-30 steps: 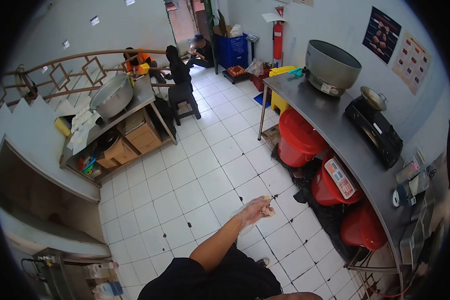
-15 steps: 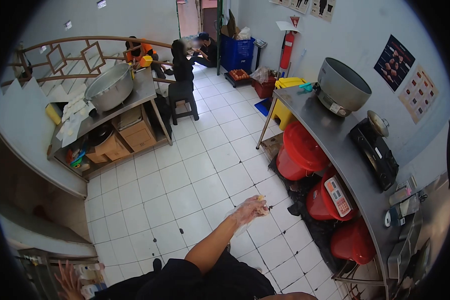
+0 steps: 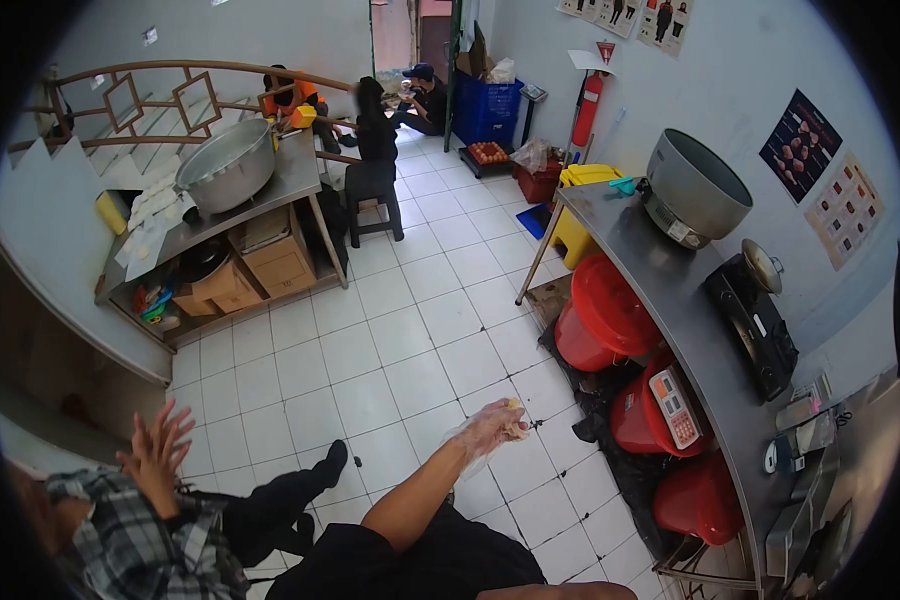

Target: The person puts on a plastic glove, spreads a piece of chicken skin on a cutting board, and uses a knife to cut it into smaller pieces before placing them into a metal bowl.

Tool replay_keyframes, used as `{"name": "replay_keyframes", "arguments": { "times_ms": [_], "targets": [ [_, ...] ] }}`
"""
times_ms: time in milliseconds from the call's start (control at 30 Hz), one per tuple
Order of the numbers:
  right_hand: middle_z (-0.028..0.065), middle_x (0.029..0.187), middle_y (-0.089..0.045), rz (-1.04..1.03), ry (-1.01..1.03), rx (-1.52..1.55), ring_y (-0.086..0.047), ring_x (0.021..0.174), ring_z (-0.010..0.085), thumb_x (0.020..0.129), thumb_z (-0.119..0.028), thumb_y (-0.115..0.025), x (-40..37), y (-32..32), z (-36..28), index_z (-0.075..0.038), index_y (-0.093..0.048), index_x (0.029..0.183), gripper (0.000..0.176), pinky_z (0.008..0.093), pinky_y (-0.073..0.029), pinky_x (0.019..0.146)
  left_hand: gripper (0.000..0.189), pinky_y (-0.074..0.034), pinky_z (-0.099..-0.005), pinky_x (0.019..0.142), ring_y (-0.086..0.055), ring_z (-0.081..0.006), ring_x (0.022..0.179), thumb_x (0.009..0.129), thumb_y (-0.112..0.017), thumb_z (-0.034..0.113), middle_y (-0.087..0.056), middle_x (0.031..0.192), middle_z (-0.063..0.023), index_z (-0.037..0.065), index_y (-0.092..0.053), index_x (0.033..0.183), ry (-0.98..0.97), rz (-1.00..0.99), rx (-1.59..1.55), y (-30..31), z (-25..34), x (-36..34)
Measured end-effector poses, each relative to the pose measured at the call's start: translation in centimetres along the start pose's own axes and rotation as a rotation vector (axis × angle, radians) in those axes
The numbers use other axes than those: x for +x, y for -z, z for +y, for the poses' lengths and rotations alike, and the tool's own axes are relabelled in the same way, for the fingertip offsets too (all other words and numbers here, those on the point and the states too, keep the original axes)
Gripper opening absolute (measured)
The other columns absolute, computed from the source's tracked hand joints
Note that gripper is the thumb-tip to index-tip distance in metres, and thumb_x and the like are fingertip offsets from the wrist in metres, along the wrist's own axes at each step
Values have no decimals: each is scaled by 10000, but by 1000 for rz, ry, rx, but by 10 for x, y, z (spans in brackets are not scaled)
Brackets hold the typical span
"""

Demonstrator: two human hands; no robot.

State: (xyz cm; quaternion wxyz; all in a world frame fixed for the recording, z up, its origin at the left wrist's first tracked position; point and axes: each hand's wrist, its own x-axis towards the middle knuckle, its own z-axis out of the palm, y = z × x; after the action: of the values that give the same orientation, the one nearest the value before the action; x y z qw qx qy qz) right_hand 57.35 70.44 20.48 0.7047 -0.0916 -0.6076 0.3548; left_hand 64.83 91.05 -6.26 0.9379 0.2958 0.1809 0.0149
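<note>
My left hand (image 3: pixel 492 428) is stretched forward over the tiled floor, in a loose clear plastic glove (image 3: pixel 458 440). Its fingers are curled closed around a small pale-yellow piece (image 3: pixel 515 404), too small to identify. The hand touches no surface. Of my right arm (image 3: pixel 560 593) only bare skin shows at the bottom edge; the right hand is out of view. To my left, a person in a plaid shirt (image 3: pixel 155 545) holds up a bare hand (image 3: pixel 155 450) with fingers spread.
A steel table (image 3: pixel 670 275) on the right carries a large pot (image 3: pixel 695 190) and a black stove (image 3: pixel 750 325). Red lidded bins (image 3: pixel 605 315) stand beneath it. Another table (image 3: pixel 295 190) at left holds a wide metal basin (image 3: pixel 228 170). Several people sit near the doorway.
The person in plaid has come further into view on the left, with hand raised higher. My left hand has shifted slightly left and down in view, still closed.
</note>
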Motion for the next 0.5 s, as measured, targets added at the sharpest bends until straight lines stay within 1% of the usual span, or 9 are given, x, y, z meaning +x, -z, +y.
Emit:
{"name": "replay_keyframes", "arguments": {
  "times_ms": [67, 167, 267, 367, 467, 500],
  "targets": [
    [151, 1145, -660, -37, 57, -22, -629, 933, 270, 1015, -498, -647, -6, 4, -5, 1, -682, 1191, 530, 367, -475, 799, 220, -569, -357, 892, -690, -153, 974, 1029, -683, 182, -625, 1034, -34, 85, -537, 1162, 4, -20, 10, -6, -7, 8],
    [165, 1165, -647, -63, -52, -63, -623, 936, 260, 999, -534, -653, -8, 9, -36, -2, -681, 1198, 569, 363, -466, 790, 225, -570, -353, 879, -689, -152, 971, 1026, -692, 188, -630, 1030, -28, 90, -542, 1161, 12, -17, 44, -27, -13, 14],
    [168, 1171, -642, -61, -41, -116, -620, 937, 256, 982, -554, -665, -25, 7, -56, -1, -686, 1193, 592, 368, -459, 779, 227, -569, -354, 875, -694, -156, 955, 1020, -700, 185, -643, 1023, -31, 94, -546, 1160, 8, -74, 85, -43, -25, 23],
    [163, 1153, -640, -64, 1, -115, -617, 927, 259, 983, -554, -659, -42, 2, -76, -6, -687, 1197, 589, 374, -457, 782, 329, -610, -338, 841, -706, -139, 915, 981, -775, 226, -630, 1013, -26, 92, -522, 1144, 21, -115, 109, -66, -39, 31],
    [150, 1121, -637, -13, 110, -94, -610, 912, 256, 1008, -520, -631, -67, -9, -93, -9, -686, 1174, 540, 373, -456, 760, 317, -612, -340, 834, -706, -135, 920, 990, -766, 235, -624, 1015, -22, 98, -516, 1130, 13, -120, 143, -90, -60, 36],
    [146, 1112, -636, 13, 226, -128, -608, 907, 255, 1017, -502, -621, -80, -15, -89, -9, -684, 1165, 519, 371, -458, 750, 315, -612, -341, 832, -705, -135, 921, 992, -763, 237, -624, 1013, -21, 98, -517, 1131, 9, -123, 146, -99, -69, 36]
  ]
}}
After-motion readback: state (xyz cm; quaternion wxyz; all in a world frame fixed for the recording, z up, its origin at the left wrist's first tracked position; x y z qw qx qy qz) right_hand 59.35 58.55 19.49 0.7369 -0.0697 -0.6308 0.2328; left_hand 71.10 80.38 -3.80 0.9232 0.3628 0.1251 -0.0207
